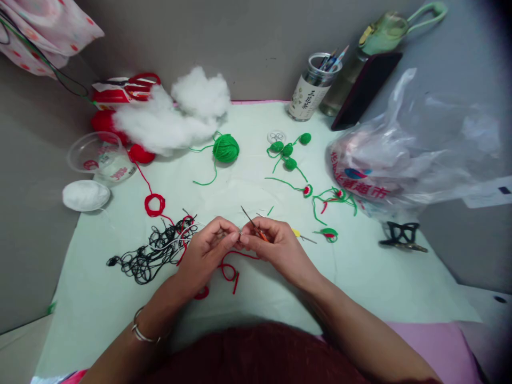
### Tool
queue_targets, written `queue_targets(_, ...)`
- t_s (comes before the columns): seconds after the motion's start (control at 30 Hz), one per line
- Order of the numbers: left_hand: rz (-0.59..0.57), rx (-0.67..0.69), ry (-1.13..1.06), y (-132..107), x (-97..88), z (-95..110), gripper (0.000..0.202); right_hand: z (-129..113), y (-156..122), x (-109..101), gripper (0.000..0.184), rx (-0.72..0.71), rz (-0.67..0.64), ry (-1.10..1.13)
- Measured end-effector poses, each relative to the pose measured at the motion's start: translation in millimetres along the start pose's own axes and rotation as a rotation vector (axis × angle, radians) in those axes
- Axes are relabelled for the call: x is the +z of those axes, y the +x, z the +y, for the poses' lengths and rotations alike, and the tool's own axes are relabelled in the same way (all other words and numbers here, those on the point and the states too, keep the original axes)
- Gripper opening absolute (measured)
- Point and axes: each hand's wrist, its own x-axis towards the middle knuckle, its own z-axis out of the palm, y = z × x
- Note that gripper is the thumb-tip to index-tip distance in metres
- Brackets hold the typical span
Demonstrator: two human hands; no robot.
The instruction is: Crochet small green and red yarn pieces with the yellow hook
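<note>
One slim tool (pixel 263 234), dark shaft and orange grip, lies in the right hand (pixel 274 240), fingers curled round it, its shaft slanting up and away toward the far edge of the desk (pixel 360 288). Left hand (pixel 212 245) also curled, thumb and forefinger drawn together; it seems to pinch a small piece (pixel 240 233), though the fingertips hide most of it and its make cannot be told. Both hands meet over the desk's near half, about midway between its left and right edges.

Red yarn (pixel 242 253) trails below the fingers, looping toward the near edge. Handling, as judged: yarn light, soft, limp, apt to kink; best taken close to the fingertips. Tool likely light, stiff and smooth; orange grip the sound place to hold.

Black yarn tangle (pixel 140 261) lies toward the left edge, snag-prone; green yarn ball (pixel 226 148) nearer the far edge.
</note>
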Motion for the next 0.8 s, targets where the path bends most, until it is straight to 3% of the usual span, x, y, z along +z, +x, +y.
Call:
queue_targets(0.2, -0.014, -0.02, -0.064, 0.0, 1.1, 1.6, 0.024, 2.7, 0.7, 0.2, 0.03, 0.0, -0.017, 0.011)
queue_targets(0.27, 0.032, 0.009, -0.065, -1.3, 3.1, -0.2, 0.019, 4.9, 2.7, -1.0, 0.03, 0.048, -0.031, 0.065)
queue_targets(0.4, 0.178, 0.243, 0.068, -3.0, 6.4, -6.1, 0.011, 10.1, 8.0, -2.5, 0.032, 0.091, 0.027, 0.181)
queue_targets(0.5, 0.161, 0.363, 0.197, -2.8, 6.4, -9.5, 0.009, 12.8, 9.4, -1.6, 0.033, 0.073, 0.048, 0.176)
queue_targets(0.8, 0.17, 0.06, -0.068, -3.2, 5.5, -6.2, 0.014, 11.7, 4.3, -5.6, 0.034, -0.001, -0.034, 0.116)
